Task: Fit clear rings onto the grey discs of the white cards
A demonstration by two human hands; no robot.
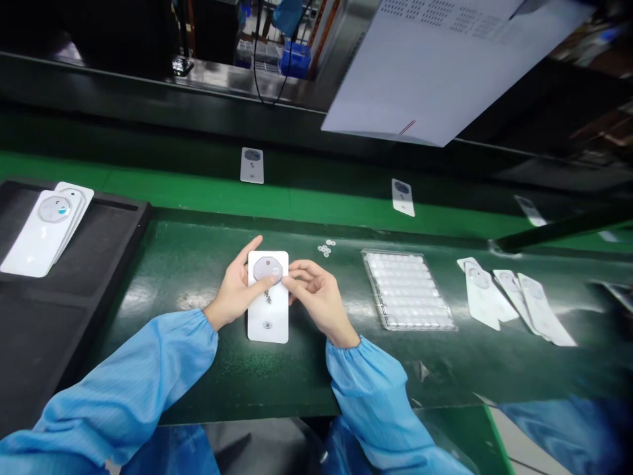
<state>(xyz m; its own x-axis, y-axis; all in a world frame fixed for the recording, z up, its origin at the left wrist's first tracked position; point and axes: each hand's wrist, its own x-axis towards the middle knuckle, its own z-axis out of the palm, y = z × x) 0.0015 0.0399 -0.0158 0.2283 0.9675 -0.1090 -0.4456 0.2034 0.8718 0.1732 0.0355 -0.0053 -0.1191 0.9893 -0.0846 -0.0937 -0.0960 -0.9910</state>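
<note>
Upright between my hands is a white phone back cover (268, 310) with a grey octagonal camera area near its top and dark printed characters below. My left hand (236, 285) grips its left side, the thumb lying across the lower part of the octagon and the index finger pointing up past the edge. At the right edge, my right hand (319, 290) pinches the cover beside the octagon, thumb in front and other fingers curled partly out of sight. Several small white rings (325, 249) lie on the green table beyond my right hand.
A clear plastic tray (410, 290) with white rows stands to the right, then a loose group of white covers (482, 297). On the left, more covers (42, 231) rest on a black tray (30, 323). Single covers (252, 165) lie on the green strip behind; a white sheet (415, 79) hangs above.
</note>
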